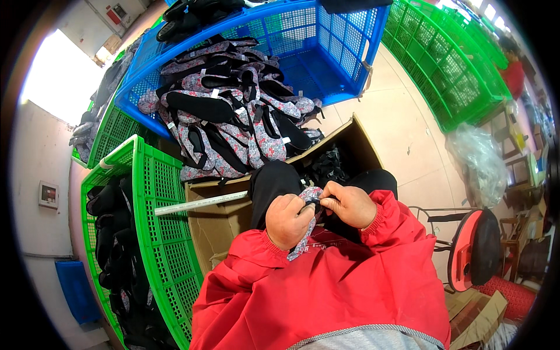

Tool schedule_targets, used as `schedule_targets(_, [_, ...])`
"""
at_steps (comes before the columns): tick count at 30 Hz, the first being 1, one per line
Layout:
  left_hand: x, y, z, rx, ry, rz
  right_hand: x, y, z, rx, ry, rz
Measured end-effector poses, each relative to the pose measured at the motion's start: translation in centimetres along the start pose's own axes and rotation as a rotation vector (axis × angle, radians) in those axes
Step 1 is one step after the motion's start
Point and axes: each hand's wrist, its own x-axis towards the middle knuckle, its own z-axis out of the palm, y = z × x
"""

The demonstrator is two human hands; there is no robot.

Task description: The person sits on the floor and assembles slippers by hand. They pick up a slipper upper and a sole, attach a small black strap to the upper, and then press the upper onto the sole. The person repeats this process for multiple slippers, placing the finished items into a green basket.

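Left hand (pixel 289 220) gripped floral slipper (pixel 301 245); right hand (pixel 350 205) pinched its black edge (pixel 314 202); carton (pixel 224 217) sat near knees (pixel 275 179).

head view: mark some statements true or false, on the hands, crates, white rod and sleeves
1. The left hand and right hand both hold a floral piece. True.
2. The blue crate is empty. False: a floral pile lies in it.
3. The nearest green crate at left holds black items. True.
4. The white rod is right of the hands. False: it is left of them.
5. The sleeves are blue. False: they are red.
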Motion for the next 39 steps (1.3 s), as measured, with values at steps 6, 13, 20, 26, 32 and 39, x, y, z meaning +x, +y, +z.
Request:
schedule_targets(6, [0.1,0.2,-0.3,0.0,-0.009,-0.015,0.1,1.2,0.2,0.253,0.085,0.102])
schedule_targets(13, [0.1,0.0,-0.2,0.002,0.039,-0.064,-0.1,1.8,2.4,0.52,0.227,0.043])
schedule_targets(20, [-0.2,-0.1,-0.6,0.005,0.035,-0.047,0.3,0.2,3.0,0.69,0.192,0.2])
schedule_targets(26, [-0.3,0.2,-0.8,-0.01,0.056,-0.032,1.5,3.5,3.9,0.758,0.243,0.244])
schedule_targets(32, [-0.8,-0.3,-0.6,-0.001,0.119,-0.04,0.9,4.0,3.4,0.696,0.381,0.186])
schedule_targets(39, [-0.6,-0.2,-0.8,0.013,0.115,-0.071,-1.1,2.1,2.2,0.798,0.198,0.193])
